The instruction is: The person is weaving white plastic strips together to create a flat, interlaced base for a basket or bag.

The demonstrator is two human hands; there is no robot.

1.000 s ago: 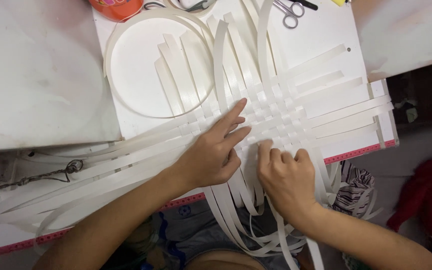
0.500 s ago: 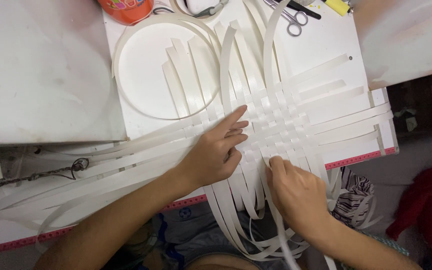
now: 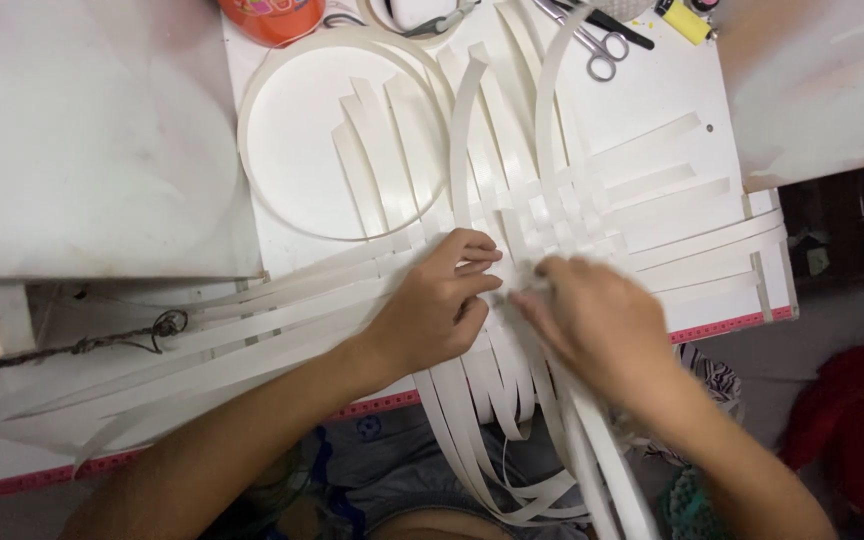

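Note:
A flat mat of interwoven white strips [image 3: 552, 215] lies on a white board [image 3: 672, 100], with long loose strip ends trailing left and down over the table edge. My left hand [image 3: 437, 305] rests on the strips at the mat's near left edge, its fingers curled and pinching strips there. My right hand [image 3: 592, 320], blurred by motion, touches the strips just to the right of it, fingertips at the woven edge. A white hoop [image 3: 342, 135] made of strip lies on the board behind the left hand.
Scissors [image 3: 592, 35], a yellow lighter [image 3: 685, 20] and an orange container [image 3: 272, 15] sit at the board's far edge. A red-patterned ruler edge [image 3: 722, 325] runs along the board's near side. A cord [image 3: 82, 345] lies at left. Red cloth [image 3: 852, 420] is at lower right.
My right hand has moved up and left to the woven edge beside my left hand. My left hand's fingers have curled from flat to pinching.

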